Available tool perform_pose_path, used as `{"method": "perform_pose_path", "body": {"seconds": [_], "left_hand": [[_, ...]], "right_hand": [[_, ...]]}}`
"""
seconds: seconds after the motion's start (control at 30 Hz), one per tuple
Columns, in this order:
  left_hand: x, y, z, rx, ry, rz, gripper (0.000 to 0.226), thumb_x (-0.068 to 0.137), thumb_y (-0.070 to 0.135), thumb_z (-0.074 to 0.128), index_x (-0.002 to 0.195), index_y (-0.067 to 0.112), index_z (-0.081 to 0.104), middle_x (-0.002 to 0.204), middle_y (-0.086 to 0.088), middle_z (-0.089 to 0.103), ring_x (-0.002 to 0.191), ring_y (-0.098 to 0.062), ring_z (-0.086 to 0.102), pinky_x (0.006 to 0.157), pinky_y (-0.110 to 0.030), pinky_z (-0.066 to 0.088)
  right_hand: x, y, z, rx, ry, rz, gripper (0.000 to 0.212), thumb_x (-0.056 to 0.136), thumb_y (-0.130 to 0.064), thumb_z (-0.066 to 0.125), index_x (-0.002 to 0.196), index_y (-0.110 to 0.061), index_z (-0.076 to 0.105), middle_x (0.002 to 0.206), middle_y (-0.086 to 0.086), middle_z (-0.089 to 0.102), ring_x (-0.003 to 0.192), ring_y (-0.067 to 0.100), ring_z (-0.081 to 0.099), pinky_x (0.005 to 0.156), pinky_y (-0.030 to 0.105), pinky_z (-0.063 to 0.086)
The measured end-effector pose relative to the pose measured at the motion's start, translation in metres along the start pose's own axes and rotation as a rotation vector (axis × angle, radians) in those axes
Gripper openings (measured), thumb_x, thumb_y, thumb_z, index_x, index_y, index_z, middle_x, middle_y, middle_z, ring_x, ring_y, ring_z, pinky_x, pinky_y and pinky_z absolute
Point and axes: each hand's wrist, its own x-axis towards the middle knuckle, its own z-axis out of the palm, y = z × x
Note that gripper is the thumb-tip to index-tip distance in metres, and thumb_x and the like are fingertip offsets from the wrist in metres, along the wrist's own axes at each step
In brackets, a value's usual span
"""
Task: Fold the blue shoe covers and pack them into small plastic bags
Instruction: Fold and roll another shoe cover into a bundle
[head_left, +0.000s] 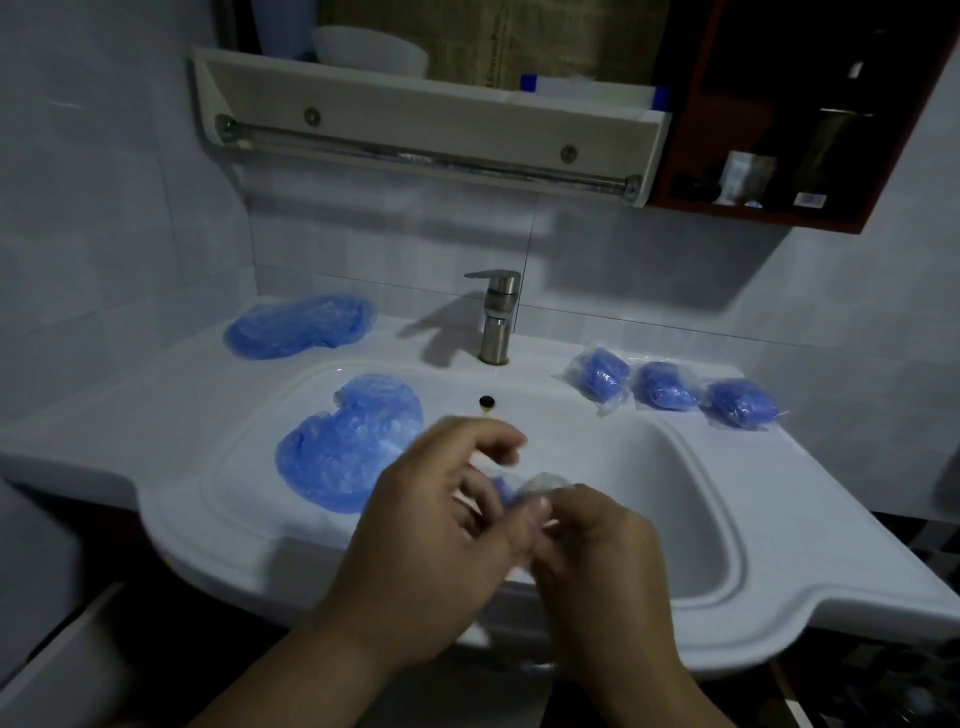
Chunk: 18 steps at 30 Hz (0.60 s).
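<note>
Head view: both hands meet over the front of the white sink (727, 519), motion-blurred. L hand (441, 525) has its fingers curled round a small folded blue shoe cover (501, 492); only a bit of it shows btwn the fingers. R hand (587, 551) pinches a clear plastic bag (544, 483) w/ thumb and fingertips, the bag touching the folded cover. Loose shoe covers (343, 447) lie spread on the sink's L side, just beside the L hand. A second blue pile (298, 325) sits on the back-L counter. Three packed bags (665, 387) line up on the R counter, near each other and well apart from the hands. Steel faucet (496, 317) stands at back centre. Shelf w/ towel bar (426, 150) hangs on the wall above.
</note>
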Motion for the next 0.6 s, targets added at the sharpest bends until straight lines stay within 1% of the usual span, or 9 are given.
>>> {"method": "perform_pose_path", "body": {"seconds": [0.07, 0.13, 0.17, 0.23, 0.3, 0.37, 0.4, 0.47, 0.6], "left_hand": [[0.004, -0.004, -0.004, 0.069, 0.240, 0.011, 0.029, 0.080, 0.038, 0.069, 0.107, 0.032, 0.059, 0.101, 0.016, 0.061, 0.085, -0.010, 0.062, 0.069, -0.011, 0.049], [0.011, -0.011, -0.011, 0.082, 0.411, -0.069, 0.045, 0.070, 0.058, 0.061, 0.108, 0.034, 0.054, 0.105, 0.016, 0.058, 0.090, -0.007, 0.058, 0.074, -0.009, 0.043], [0.015, -0.016, -0.015, 0.019, 0.397, -0.160, 0.052, 0.065, 0.065, 0.063, 0.108, 0.037, 0.054, 0.106, 0.015, 0.059, 0.094, -0.005, 0.058, 0.077, -0.010, 0.041], [0.022, -0.022, -0.020, -0.218, 0.213, -0.333, 0.066, 0.055, 0.072, 0.079, 0.109, 0.039, 0.059, 0.108, 0.010, 0.067, 0.099, -0.004, 0.063, 0.087, -0.021, 0.045], [0.022, -0.027, -0.020, -0.399, 0.005, -0.421, 0.070, 0.052, 0.060, 0.088, 0.112, 0.034, 0.065, 0.109, 0.003, 0.074, 0.104, -0.013, 0.069, 0.093, -0.034, 0.052], [0.019, -0.024, -0.017, -0.430, -0.100, -0.417, 0.057, 0.060, 0.038, 0.089, 0.112, 0.025, 0.068, 0.104, -0.003, 0.076, 0.098, -0.022, 0.072, 0.083, -0.037, 0.058], [0.018, -0.022, -0.014, -0.439, -0.115, -0.416, 0.053, 0.060, 0.029, 0.085, 0.110, 0.021, 0.068, 0.100, -0.005, 0.076, 0.092, -0.024, 0.073, 0.076, -0.035, 0.059], [0.015, -0.019, -0.010, -0.477, -0.114, -0.437, 0.052, 0.059, 0.023, 0.080, 0.109, 0.019, 0.066, 0.097, -0.007, 0.076, 0.085, -0.027, 0.074, 0.066, -0.032, 0.058], [0.016, -0.022, -0.007, -0.446, -0.051, -0.424, 0.040, 0.072, 0.004, 0.080, 0.105, 0.022, 0.067, 0.094, -0.005, 0.076, 0.078, -0.023, 0.073, 0.062, -0.031, 0.056]], "right_hand": [[0.004, -0.001, -0.007, 0.171, 0.055, 0.136, 0.011, 0.077, -0.029, 0.077, 0.069, -0.022, 0.075, 0.061, -0.005, 0.068, 0.055, 0.002, 0.059, 0.055, 0.020, 0.044], [0.008, -0.002, -0.015, 0.429, 0.073, 0.217, 0.011, 0.077, -0.018, 0.077, 0.067, -0.014, 0.075, 0.061, 0.003, 0.069, 0.055, 0.007, 0.058, 0.054, 0.020, 0.045], [0.009, -0.004, -0.019, 0.572, 0.066, 0.263, 0.009, 0.078, -0.014, 0.076, 0.069, -0.011, 0.076, 0.063, 0.007, 0.070, 0.057, 0.010, 0.059, 0.055, 0.020, 0.047], [0.010, -0.004, -0.020, 0.757, 0.041, 0.324, 0.010, 0.077, -0.010, 0.075, 0.068, -0.012, 0.075, 0.062, 0.008, 0.069, 0.058, 0.012, 0.059, 0.058, 0.021, 0.051], [0.010, -0.002, -0.017, 0.803, 0.007, 0.334, 0.012, 0.072, -0.012, 0.080, 0.063, -0.014, 0.073, 0.059, 0.004, 0.065, 0.059, 0.013, 0.057, 0.064, 0.028, 0.050], [0.010, -0.001, -0.014, 0.848, 0.001, 0.333, 0.015, 0.064, -0.021, 0.081, 0.060, -0.013, 0.069, 0.059, 0.005, 0.062, 0.061, 0.016, 0.055, 0.068, 0.034, 0.047], [0.009, -0.001, -0.014, 0.864, -0.004, 0.325, 0.019, 0.061, -0.024, 0.082, 0.061, -0.012, 0.067, 0.061, 0.007, 0.061, 0.063, 0.019, 0.054, 0.068, 0.036, 0.046], [0.008, -0.001, -0.015, 0.842, -0.028, 0.285, 0.024, 0.061, -0.028, 0.083, 0.063, -0.010, 0.066, 0.063, 0.012, 0.062, 0.064, 0.021, 0.054, 0.067, 0.036, 0.045], [0.005, -0.004, -0.019, 0.638, -0.071, 0.201, 0.018, 0.077, -0.014, 0.080, 0.062, -0.008, 0.070, 0.058, 0.011, 0.064, 0.054, 0.010, 0.051, 0.053, 0.021, 0.042]]}}
